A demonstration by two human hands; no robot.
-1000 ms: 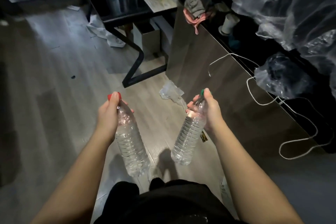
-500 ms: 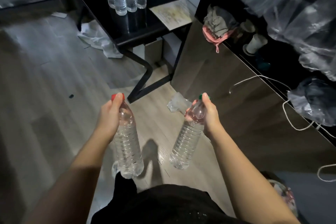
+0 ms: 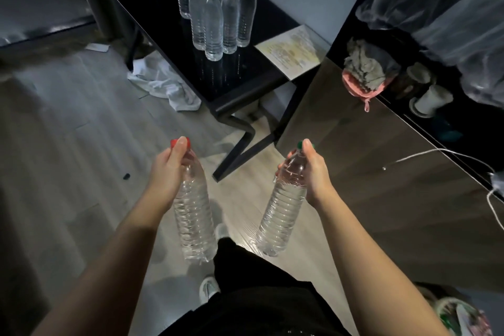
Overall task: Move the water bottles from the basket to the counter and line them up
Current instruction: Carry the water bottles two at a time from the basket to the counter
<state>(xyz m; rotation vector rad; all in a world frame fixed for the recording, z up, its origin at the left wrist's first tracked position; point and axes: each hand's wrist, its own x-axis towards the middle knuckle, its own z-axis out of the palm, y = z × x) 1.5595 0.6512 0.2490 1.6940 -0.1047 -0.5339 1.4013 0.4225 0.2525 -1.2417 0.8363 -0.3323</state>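
Black clothing (image 3: pixel 253 308) covers the torso and one leg, and a few tiny pale specks dot it at the picture's bottom edge. A white shoe (image 3: pixel 208 288) shows just beside the leg. Both forearms are bare up to the picture's edge, as are the left grip (image 3: pixel 167 172) and the right grip (image 3: pixel 316 172).

We are looking forward and steeply down from one wide-angle head-worn camera. Nearest the lens, mid-frame, our left hand (image 3: pixel 166 172) and right hand (image 3: pixel 316 172) are gripping a red-capped bottle (image 3: pixel 192 213) and a green-capped bottle (image 3: pixel 283 210); the black counter (image 3: pixel 240 76) is lying farther ahead, toward the top edge.
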